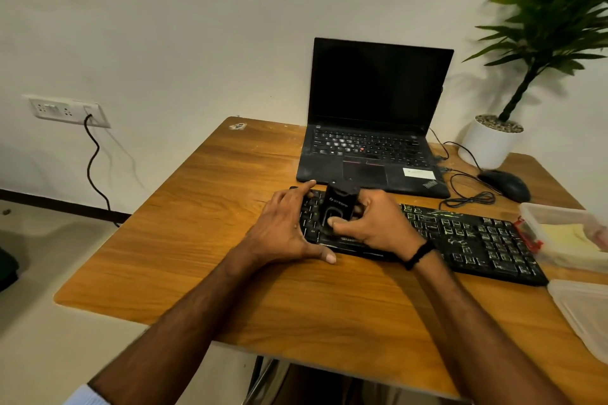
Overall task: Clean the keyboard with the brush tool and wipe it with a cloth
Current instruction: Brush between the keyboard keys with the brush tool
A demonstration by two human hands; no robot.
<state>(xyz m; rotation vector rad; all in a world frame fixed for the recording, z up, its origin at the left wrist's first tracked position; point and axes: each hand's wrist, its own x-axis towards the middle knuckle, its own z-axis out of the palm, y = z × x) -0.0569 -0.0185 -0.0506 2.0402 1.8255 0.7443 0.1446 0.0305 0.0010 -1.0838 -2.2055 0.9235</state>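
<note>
**Step in hand: brushing, left section of the board (my judgement).**

1. Status. Keyboard (477, 237) lies flat on the table (197, 207), just in front of the laptop (371, 141), its long axis running L to R. Brush tool (339, 207) sits over the keyboard's left-hand keys. I can't see the bristles or whether they touch the keys.

2. Right hand (378, 223): fingers and thumb curled round the brush tool, thumb on its near face. Grip is firm and the wrist is low.

3. Left hand (283, 223): fingers spread and fairly straight, holding nothing. It lies across the keyboard's left end, index tip at the back edge and thumb on the table at the front edge. It works as a clamp only.

4. Procedure (recommended).
   - Keep L-hand pressure downward so the board can't skid toward the laptop.
   - Work row by row, approx. back to front, w/ short strokes along the gaps between keys.
   - Use light force, since hard strokes may pop a keycap.
   - Flick debris off the front edge, away from the laptop.
   - Move R along the board, then shift the L hand so the keys under it get brushed too.

5. Next stage. Container (552, 209) at the keyboard's right end holds a yellow item (566, 235), prob. the cloth, but I can't confirm. Wipe stage not yet begun.
</note>
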